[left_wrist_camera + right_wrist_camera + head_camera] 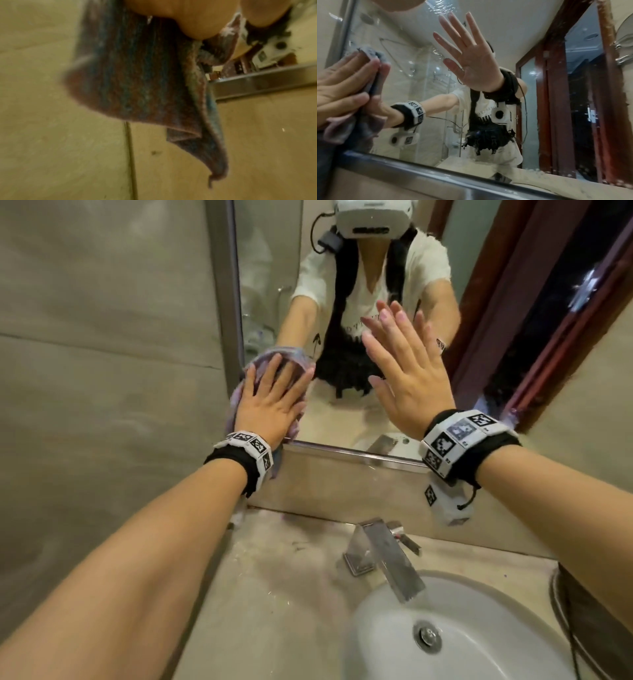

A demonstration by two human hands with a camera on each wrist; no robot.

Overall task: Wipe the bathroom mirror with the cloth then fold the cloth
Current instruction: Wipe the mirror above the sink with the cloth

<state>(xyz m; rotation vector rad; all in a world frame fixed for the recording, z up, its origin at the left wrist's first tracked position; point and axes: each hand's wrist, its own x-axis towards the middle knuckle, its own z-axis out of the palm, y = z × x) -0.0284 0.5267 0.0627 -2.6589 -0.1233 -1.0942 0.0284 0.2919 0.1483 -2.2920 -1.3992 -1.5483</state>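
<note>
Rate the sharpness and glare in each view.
Head view: wide-angle bending, mostly sharp, the left hand on the cloth slightly soft. Left wrist view: dim, yellowish, the hanging cloth smeared by blur. Right wrist view: sharpest; the mirror shows streaks and small light glints, and the reflected open right hand.

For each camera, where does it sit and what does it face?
Head: on the head, looking down at the mirror, both forearms, left hand on the cloth, right hand, sink.
Left wrist: under the palm, facing the hanging cloth and wall.
Right wrist: facing the mirror; its palm shows reflected.
Shared: cloth, mirror frame.
</note>
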